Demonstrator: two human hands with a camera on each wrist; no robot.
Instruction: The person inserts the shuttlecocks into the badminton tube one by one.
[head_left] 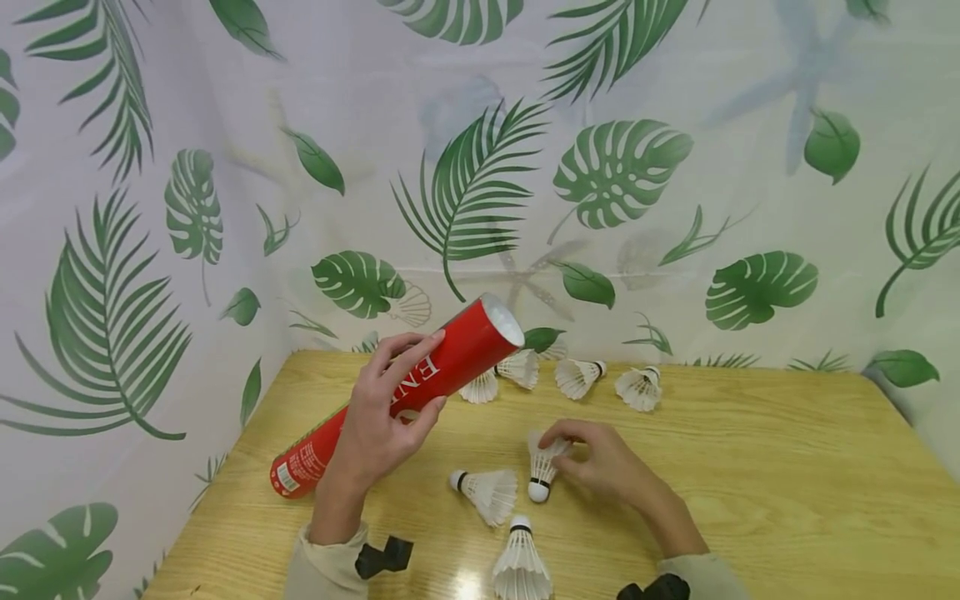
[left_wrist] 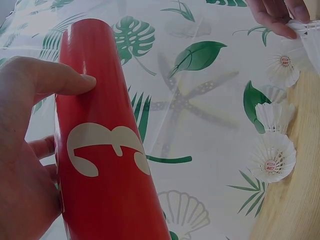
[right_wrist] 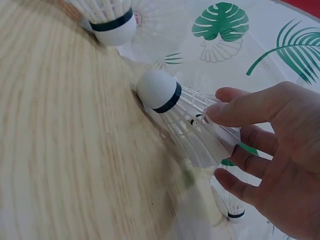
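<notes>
My left hand [head_left: 378,421] grips a red shuttlecock tube [head_left: 471,348] around its middle. The tube slants, its white round end up to the right and its lower end low over the table at left. In the left wrist view the thumb and fingers wrap the red wall. My right hand [head_left: 611,467] pinches the feather skirt of a white shuttlecock [head_left: 539,479], whose cork points down toward the tabletop. The right wrist view shows thumb and fingertips at the feathers of this shuttlecock [right_wrist: 159,92], its black-banded cork turned away from the palm.
Close by on the wooden table [head_left: 787,483] lie a shuttlecock [head_left: 491,496] on its side and another shuttlecock [head_left: 521,567] nearer the front. Several more lie along the back edge, including one shuttlecock [head_left: 639,388] at right. A leaf-patterned curtain [head_left: 480,83] hangs behind.
</notes>
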